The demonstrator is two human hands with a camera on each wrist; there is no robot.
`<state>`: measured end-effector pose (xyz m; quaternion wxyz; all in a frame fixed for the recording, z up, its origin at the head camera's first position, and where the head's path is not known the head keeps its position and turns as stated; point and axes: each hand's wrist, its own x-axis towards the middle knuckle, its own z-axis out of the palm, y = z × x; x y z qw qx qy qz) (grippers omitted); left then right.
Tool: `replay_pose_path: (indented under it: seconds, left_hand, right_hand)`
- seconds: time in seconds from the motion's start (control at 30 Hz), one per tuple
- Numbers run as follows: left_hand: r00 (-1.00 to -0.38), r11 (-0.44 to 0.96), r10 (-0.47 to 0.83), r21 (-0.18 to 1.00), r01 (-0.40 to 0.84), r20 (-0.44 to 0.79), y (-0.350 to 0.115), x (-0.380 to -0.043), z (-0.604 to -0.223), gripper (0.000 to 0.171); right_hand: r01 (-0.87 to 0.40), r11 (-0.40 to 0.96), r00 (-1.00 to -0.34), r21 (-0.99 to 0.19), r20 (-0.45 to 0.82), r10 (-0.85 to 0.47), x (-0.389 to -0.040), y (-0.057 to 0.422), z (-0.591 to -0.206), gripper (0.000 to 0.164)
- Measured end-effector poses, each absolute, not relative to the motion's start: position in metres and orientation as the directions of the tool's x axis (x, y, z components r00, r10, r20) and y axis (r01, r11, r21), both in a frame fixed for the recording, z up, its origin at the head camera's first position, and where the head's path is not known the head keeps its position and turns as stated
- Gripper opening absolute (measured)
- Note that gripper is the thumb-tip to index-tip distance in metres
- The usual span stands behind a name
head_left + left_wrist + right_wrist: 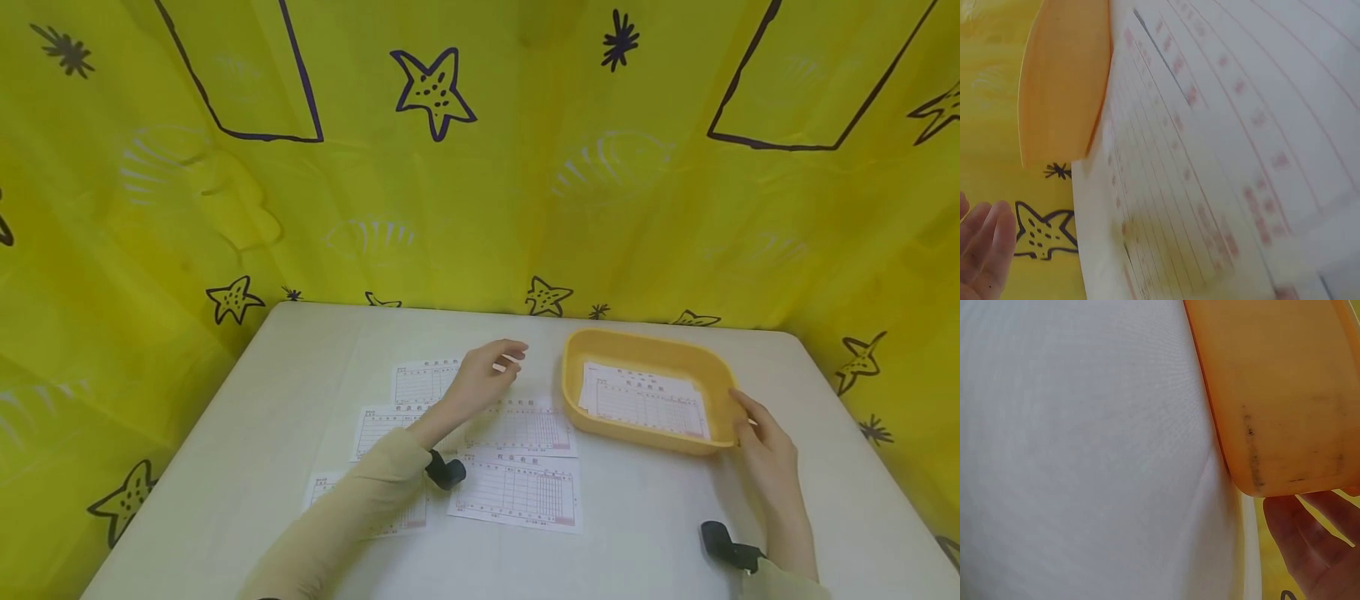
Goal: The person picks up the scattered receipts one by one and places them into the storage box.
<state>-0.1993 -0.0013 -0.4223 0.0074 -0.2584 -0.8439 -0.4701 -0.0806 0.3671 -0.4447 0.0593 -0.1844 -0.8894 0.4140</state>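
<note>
A yellow plastic basket (637,431) sits at the right of the table, holding a small stack of printed forms (645,404). My right hand (768,454) grips the basket's right end by the rim; in the right wrist view its fingers (1285,522) touch the end wall. Left of the basket, my left hand (483,375) hovers above loose forms, fingers loosely bent and nothing held. Among these sheets are a front form (517,492), one beneath the hand (521,427), and a back form (420,383). The left forearm partly covers several of them.
A white-covered table (225,500) bears everything. Behind it hangs a yellow curtain (480,208) with starfish drawings, reaching round both sides. Another form (405,521) lies at the front left, partly under the left sleeve (337,521).
</note>
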Motion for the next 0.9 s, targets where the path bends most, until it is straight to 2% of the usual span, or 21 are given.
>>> replay_pose_path:
  seconds: [0.43,0.9]
  left_hand:
    - [-0.893,0.492,0.373,0.762,0.421,0.253,-0.065,-0.191,-0.431,0.032]
    - [-0.914,0.630,0.323,0.665,0.401,0.245,-0.137,-0.193,-0.437,0.035]
  right_hand:
    - [0.259,0.598,-0.931,-0.758,-0.029,0.365,-0.081,0.366,-0.444,0.050]
    - [0.263,0.594,-0.929,-0.760,-0.033,0.369,-0.079,0.365,-0.443,0.050]
